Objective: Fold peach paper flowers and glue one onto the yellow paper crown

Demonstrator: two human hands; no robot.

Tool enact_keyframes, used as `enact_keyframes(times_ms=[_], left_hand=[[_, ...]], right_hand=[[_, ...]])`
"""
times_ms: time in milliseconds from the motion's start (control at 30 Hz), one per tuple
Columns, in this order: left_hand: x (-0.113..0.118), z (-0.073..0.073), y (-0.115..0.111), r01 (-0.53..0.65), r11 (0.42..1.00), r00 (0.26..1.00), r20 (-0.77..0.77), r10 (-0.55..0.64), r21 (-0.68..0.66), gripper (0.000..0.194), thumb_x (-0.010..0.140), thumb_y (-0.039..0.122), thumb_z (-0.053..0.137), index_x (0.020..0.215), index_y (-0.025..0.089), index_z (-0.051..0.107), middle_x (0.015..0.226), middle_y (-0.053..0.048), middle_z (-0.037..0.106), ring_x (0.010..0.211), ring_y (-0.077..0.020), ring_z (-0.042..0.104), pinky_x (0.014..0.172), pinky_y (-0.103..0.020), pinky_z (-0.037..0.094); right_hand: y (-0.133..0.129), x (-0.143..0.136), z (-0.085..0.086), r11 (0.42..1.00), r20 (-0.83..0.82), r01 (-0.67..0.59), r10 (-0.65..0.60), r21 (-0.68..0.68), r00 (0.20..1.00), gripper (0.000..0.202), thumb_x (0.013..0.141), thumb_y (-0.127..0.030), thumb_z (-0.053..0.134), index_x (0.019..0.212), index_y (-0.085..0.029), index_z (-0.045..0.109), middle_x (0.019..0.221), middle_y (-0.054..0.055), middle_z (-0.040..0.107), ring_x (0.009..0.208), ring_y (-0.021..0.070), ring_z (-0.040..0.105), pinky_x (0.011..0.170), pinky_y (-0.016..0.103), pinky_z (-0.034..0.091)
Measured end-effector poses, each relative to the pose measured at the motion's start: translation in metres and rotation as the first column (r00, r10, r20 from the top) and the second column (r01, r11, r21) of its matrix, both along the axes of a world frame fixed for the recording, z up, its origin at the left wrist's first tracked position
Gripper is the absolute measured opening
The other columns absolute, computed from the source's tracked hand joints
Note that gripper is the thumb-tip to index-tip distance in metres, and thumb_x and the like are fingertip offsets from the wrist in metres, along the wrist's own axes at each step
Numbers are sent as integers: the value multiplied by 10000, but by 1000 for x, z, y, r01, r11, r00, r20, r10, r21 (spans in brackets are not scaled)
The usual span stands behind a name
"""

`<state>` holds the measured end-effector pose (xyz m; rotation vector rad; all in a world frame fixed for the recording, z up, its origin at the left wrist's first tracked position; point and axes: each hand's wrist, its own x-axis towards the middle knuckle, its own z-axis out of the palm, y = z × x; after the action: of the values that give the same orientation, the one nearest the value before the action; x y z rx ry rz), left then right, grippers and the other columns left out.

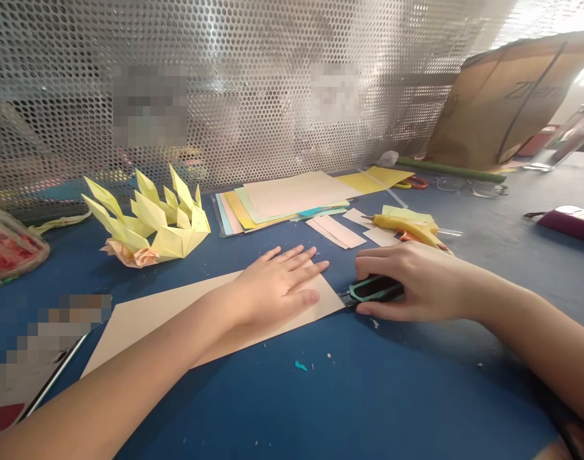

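A long pale peach sheet of paper lies on the blue table. My left hand rests flat on its right part, fingers spread. At the sheet's right corner, my right hand is closed around a black and green utility knife, whose tip end touches or nearly touches the paper. The blade's contact with the paper is too small to make out. Small scraps, one of them blue, lie in front of the sheet.
Yellow folded-paper crown at left, beside a clear container and a tablet. Stacked coloured paper, paper strips and a yellow glue gun lie behind my hands. Glasses and a brown bag are back right.
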<state>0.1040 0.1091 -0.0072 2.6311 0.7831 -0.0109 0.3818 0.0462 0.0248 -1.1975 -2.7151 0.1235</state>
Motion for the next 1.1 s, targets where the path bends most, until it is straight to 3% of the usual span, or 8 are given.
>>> enact_keyframes(times_ms=[300, 500, 833, 1100], left_hand=[[1, 2, -1, 4, 1000, 1000, -19, -4, 11, 660, 1148, 615, 288, 1751, 347, 285, 1851, -4, 112, 1730, -283, 90, 1385, -594, 25], [0, 4, -2, -3, 1000, 999, -42, 3, -1, 658, 1146, 620, 278, 1753, 367, 261, 1854, 14, 96, 1735, -267, 58, 1372, -645, 10], [1, 7, -1, -3, 1000, 999, -48, 3, -8, 665, 1143, 619, 282, 1754, 356, 255, 1852, 20, 88, 1734, -241, 45, 1372, -643, -8], [-2, 2, 1, 1, 1000, 999, 54, 0, -26, 623, 1140, 590, 364, 1708, 336, 391, 1848, -33, 183, 1730, -291, 111, 1358, -695, 9]], right_hand=[[-1, -2, 2, 1000, 5, 1, -1, -12, 1000, 302, 977, -462, 636, 787, -249, 539, 714, 1, 623, 613, 170, 573, 593, 304, 389], [-4, -3, 4, 999, 18, 27, -26, -34, 999, 275, 962, -431, 642, 784, -242, 552, 731, 8, 644, 628, 166, 581, 588, 301, 370], [-2, -5, 6, 992, 15, 66, -64, -107, 998, 324, 923, -465, 648, 745, -255, 477, 688, -1, 615, 595, 170, 556, 563, 307, 364], [1, -5, 2, 991, -41, 67, -72, -119, 997, 328, 904, -478, 675, 745, -255, 495, 686, -14, 613, 593, 153, 538, 562, 295, 383]])
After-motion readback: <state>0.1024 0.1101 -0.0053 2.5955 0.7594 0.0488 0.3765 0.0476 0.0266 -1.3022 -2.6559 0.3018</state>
